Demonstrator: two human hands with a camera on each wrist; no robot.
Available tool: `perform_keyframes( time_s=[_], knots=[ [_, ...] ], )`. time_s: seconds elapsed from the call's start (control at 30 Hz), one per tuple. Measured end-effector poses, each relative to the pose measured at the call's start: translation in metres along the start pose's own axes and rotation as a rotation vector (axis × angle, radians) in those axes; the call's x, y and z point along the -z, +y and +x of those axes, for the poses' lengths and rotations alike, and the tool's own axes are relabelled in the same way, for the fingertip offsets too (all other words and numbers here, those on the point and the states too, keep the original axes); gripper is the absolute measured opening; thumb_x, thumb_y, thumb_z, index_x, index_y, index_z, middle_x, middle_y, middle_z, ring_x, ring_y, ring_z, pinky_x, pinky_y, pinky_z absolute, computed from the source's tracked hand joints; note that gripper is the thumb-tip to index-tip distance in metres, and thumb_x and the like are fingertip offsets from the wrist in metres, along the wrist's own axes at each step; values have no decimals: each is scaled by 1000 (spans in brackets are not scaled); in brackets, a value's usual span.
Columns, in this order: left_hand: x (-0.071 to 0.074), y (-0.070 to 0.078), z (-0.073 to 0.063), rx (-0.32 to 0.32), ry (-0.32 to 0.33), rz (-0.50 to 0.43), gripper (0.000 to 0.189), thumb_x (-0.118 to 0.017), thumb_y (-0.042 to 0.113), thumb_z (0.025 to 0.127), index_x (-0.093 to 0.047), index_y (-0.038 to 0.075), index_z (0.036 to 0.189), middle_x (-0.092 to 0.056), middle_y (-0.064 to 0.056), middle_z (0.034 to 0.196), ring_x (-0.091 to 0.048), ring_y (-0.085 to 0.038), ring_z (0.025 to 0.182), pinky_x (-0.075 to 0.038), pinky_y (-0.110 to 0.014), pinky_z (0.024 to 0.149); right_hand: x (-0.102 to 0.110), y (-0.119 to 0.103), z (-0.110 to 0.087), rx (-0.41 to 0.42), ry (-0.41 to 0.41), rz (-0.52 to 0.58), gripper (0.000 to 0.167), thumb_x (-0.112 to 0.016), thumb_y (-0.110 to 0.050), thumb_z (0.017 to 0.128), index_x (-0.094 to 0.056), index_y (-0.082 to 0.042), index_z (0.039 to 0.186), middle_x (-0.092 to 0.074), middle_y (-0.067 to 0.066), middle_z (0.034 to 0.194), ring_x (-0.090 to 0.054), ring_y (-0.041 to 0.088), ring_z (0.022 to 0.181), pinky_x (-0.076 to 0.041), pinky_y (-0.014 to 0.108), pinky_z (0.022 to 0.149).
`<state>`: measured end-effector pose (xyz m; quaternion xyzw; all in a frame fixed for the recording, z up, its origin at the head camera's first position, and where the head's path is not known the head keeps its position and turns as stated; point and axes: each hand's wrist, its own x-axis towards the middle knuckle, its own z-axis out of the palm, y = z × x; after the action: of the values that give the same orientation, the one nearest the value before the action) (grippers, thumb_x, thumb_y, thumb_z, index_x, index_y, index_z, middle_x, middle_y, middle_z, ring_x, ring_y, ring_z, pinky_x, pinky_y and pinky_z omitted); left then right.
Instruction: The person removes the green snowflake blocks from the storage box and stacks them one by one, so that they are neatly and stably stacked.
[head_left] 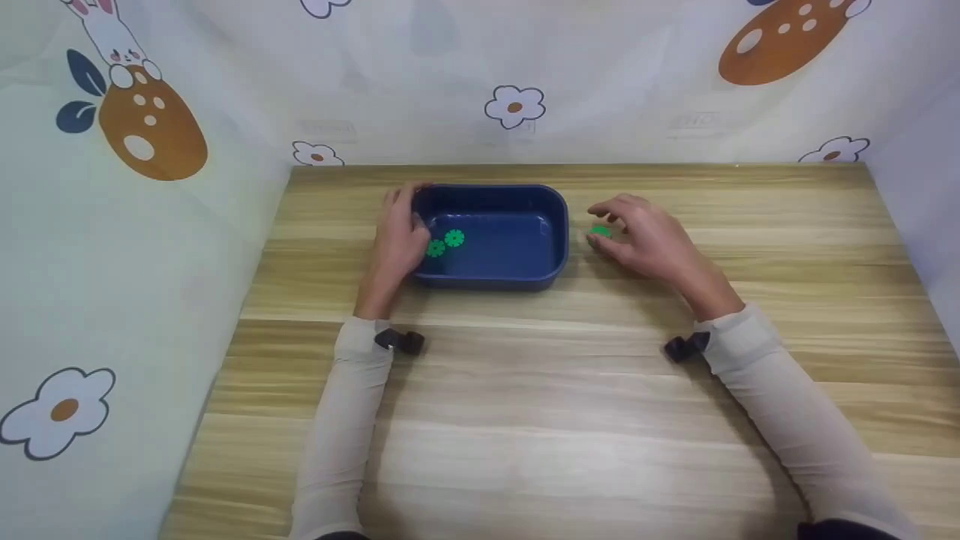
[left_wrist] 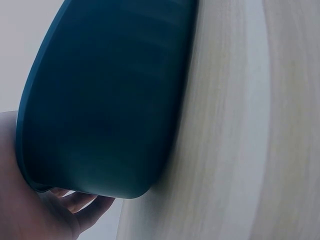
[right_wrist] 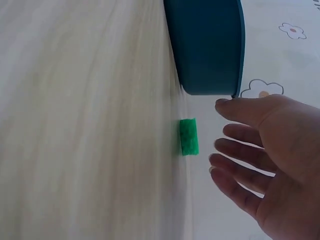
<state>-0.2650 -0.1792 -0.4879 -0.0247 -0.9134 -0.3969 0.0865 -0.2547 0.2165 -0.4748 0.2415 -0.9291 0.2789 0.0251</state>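
Note:
A dark blue rectangular tub [head_left: 495, 283] stands on the wooden table. My left hand [head_left: 400, 238] grips its left rim, thumb over the inside and fingers round the outer wall. Inside, near that thumb, lie two green notched discs [head_left: 454, 238]. To the right of the tub, a green piece [right_wrist: 189, 137] sits on the tabletop; from the side it looks like a short block. My right hand [head_left: 646, 234] hovers beside and above this piece, fingers spread and slightly bent. In the right wrist view a gap shows between the fingertips [right_wrist: 216, 145] and the green piece.
The wooden tabletop [head_left: 525, 420] stretches in front of the tub and to both sides. Behind it rises a pale wall covering [head_left: 420, 90] printed with flowers and carrots, which continues along the left. A plain pale wall [head_left: 926, 172] borders the right side.

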Motion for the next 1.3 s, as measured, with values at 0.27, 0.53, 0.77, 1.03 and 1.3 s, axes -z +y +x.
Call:
perform_keyframes(
  time_s=[0.27,0.53,0.77,1.03,1.3],
  knots=[
    [0,-1,0,-6,3,2,59,-45,-8,96,-59,12,150,-55,-18,154,-50,-32,147,-41,-48,127,-4,-18,7,80,72,16,38,-77,-24,100,-72,-8,134,-74,13,130,-73,36,108,-62,51,90],
    [1,-2,-1,11,-7,-4,60,-47,-9,96,-58,13,151,-53,-18,157,-51,-32,146,-41,-50,127,-10,-38,16,149,109,88,35,-74,-22,103,-73,-7,135,-74,12,133,-72,36,111,-62,53,94],
    [2,-3,-1,24,-18,2,60,-46,-8,98,-57,16,152,-51,-17,158,-50,-31,147,-41,-51,127,-21,-54,26,205,78,107,35,-76,-21,102,-73,-7,134,-74,11,132,-69,33,122,-57,51,107],
    [0,-2,-1,-17,6,-2,58,-47,-9,96,-59,11,150,-55,-19,153,-51,-33,145,-42,-51,125,-32,-69,37,243,-25,68,38,-77,-21,101,-71,-9,136,-72,11,134,-65,30,127,-53,49,114],
    [-1,-1,0,-34,19,-6,60,-47,-11,94,-60,11,148,-56,-19,152,-50,-33,146,-42,-50,126,-42,-80,47,240,-101,44,40,-76,-22,101,-70,-7,138,-70,12,136,-63,30,129,-52,49,115]
  ],
)
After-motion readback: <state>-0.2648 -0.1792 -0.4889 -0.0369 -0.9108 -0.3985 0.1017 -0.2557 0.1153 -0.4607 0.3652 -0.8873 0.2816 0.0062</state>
